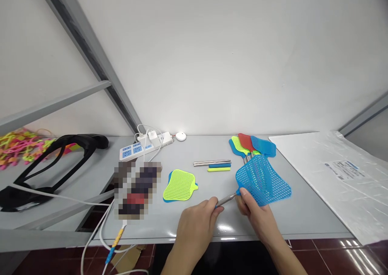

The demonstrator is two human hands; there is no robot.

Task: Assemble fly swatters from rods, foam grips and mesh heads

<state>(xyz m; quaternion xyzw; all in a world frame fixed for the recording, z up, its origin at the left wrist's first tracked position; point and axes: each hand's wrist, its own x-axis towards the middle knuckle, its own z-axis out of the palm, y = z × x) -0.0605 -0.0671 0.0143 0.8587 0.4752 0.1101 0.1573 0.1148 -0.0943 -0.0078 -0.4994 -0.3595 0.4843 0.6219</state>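
Observation:
A blue fly swatter [273, 186] is held between my two hands above the front of the table. My left hand [197, 222] is wrapped around its handle end, mostly hiding the grip. Closer to the mesh head, my right hand [256, 218] pinches the neck where the metal rod meets the blue plastic. To the left lie a lime-green swatter head [179, 185] and a blue one partly under it. Metal rods [212, 162], a blue handle grip [220, 166] and a lime-green grip [218, 169] lie behind my hands. Several swatters [247, 142] in blue, green and red rest at the back right.
A white power strip [166, 138] with plugs and cables stands at the back left, near a pixelated object [139, 190]. Further left are a black frame-like object [54, 178] and a metal rack bar [54, 103]. A white wrapped package [333, 166] covers the right side.

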